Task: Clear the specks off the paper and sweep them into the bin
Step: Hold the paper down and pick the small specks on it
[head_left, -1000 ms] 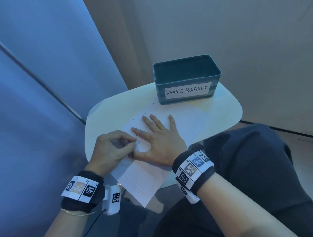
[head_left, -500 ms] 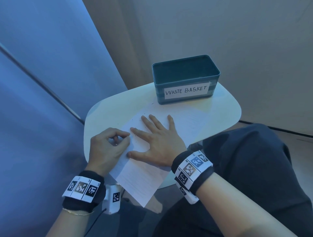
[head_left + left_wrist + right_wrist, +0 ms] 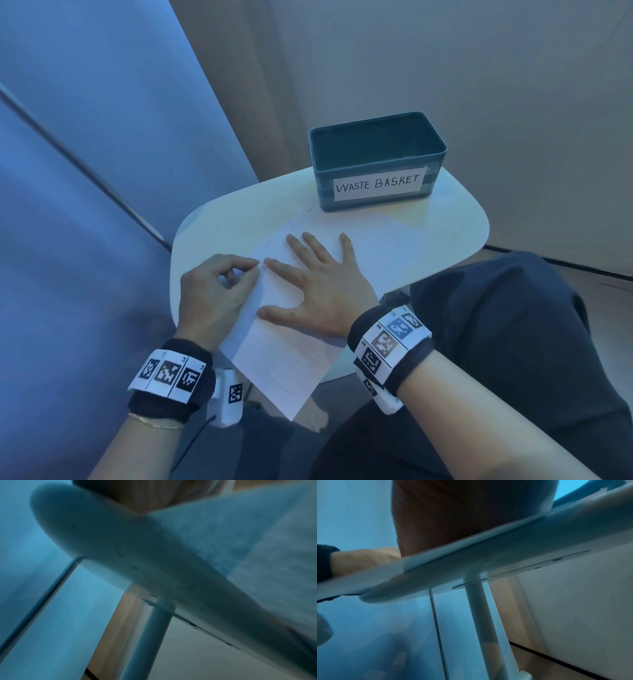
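While my right hand [image 3: 322, 291] is lying flat with fingers spread on the paper [image 3: 284, 356], my left hand [image 3: 215, 294] is curling at the sheet's left edge, holding nothing I can make out, with specks [image 3: 279, 265] scattered near my fingertips and the bin [image 3: 376, 164] standing beyond on the table [image 3: 219, 229].

**Wrist gear and clothing**

I see black bands behind the fingers on both wrists, each wrapped in a white strip of square coded tags. Left wristband [image 3: 169, 375]: three black-and-white tags, thin gold bracelet [image 3: 156, 423] further up the arm, white camera pod [image 3: 227, 397] with one tag and a dark cable. Right wristband [image 3: 388, 346]: blue, brown and black tags. Dark trousers [image 3: 513, 342]. Bare forearms, no sleeves.
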